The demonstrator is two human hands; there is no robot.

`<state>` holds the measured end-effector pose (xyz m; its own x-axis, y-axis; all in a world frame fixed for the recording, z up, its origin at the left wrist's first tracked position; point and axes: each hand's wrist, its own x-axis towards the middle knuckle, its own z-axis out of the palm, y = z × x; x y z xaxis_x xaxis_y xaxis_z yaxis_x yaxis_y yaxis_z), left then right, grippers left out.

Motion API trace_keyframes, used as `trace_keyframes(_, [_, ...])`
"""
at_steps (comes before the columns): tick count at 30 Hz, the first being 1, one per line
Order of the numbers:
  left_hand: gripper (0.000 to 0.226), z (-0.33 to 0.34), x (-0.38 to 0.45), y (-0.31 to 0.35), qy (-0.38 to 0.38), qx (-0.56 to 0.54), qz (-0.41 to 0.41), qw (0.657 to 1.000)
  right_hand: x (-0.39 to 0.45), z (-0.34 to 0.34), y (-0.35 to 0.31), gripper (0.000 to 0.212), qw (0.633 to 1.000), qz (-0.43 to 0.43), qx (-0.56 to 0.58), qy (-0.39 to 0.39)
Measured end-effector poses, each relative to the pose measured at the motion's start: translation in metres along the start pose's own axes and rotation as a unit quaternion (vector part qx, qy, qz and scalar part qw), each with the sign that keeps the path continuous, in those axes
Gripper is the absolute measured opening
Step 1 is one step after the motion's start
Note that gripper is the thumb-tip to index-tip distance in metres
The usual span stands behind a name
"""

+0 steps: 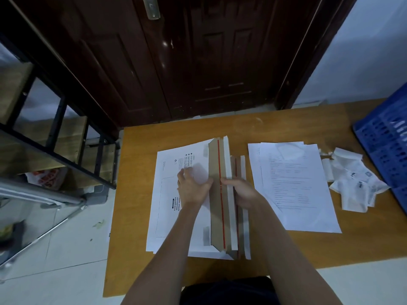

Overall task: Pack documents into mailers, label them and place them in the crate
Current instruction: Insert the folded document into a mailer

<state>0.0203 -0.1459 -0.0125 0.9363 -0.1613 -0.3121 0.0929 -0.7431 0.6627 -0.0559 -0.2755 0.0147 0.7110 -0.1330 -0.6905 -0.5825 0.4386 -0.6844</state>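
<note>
A stack of white cardboard mailers (171,208) lies on the wooden table (275,128), printed side up. The top mailer's brown flap (217,216), with a red tear strip, stands folded up along the right edge. My left hand (192,187) rests on the mailer's face and its thumb meets the flap. My right hand (241,191) grips the flap from the right, thumb on the red strip. A pile of printed documents (295,186) lies to the right. The blue crate (387,146) stands at the far right edge.
Crumpled white backing strips (354,186) lie between the documents and the crate. A dark wooden door (198,58) is behind the table. A black metal shelf frame (57,128) stands to the left over a tiled floor.
</note>
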Motion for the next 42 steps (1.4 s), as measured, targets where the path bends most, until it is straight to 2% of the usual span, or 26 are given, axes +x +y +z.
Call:
trace_keyframes(4, [0.08,0.0,0.001,0.005,0.004,-0.002,-0.005,1.0,-0.003,-0.002,-0.001,0.026,0.999,-0.003,0.043,-0.006])
trace_keyframes(13, [0.063,-0.001,-0.006,0.017,-0.018,-0.002,0.012,1.0,-0.005,-0.002,0.002,0.021,0.997,0.013,0.077,0.023])
trace_keyframes(17, [0.059,0.001,-0.01,0.021,-0.019,-0.018,0.024,0.999,-0.006,-0.003,0.001,0.018,0.997,0.015,0.068,0.039])
trace_keyframes(22, [0.071,-0.002,-0.014,0.021,0.003,0.008,0.052,0.999,-0.002,-0.008,-0.005,0.021,0.999,0.012,-0.004,0.034])
trace_keyframes(25, [0.067,-0.004,-0.013,0.027,0.0,0.071,0.135,0.988,0.0,-0.006,-0.009,0.016,0.999,0.016,-0.03,0.026])
trace_keyframes(28, [0.048,-0.002,-0.014,0.034,0.027,0.124,0.239,0.963,0.0,0.001,-0.017,0.018,0.999,0.013,-0.025,0.042])
trace_keyframes(30, [0.041,0.002,-0.014,0.037,0.046,0.161,0.255,0.952,0.002,0.004,-0.025,0.019,0.998,-0.003,-0.046,0.053])
trace_keyframes(32, [0.042,0.005,-0.013,0.042,0.054,0.188,0.226,0.954,0.004,0.006,-0.033,0.019,0.995,-0.017,-0.072,0.065])
trace_keyframes(35, [0.047,0.005,-0.013,0.054,0.045,0.179,0.14,0.973,0.006,0.004,-0.038,0.016,0.991,-0.026,-0.092,0.096])
trace_keyframes(40, [0.099,0.002,0.001,0.065,-0.094,0.18,0.016,0.979,0.006,-0.001,-0.024,0.025,0.981,-0.037,-0.153,0.117])
trace_keyframes(42, [0.108,0.002,0.006,0.065,-0.134,0.157,-0.002,0.978,0.004,0.0,-0.02,0.022,0.98,-0.049,-0.154,0.114])
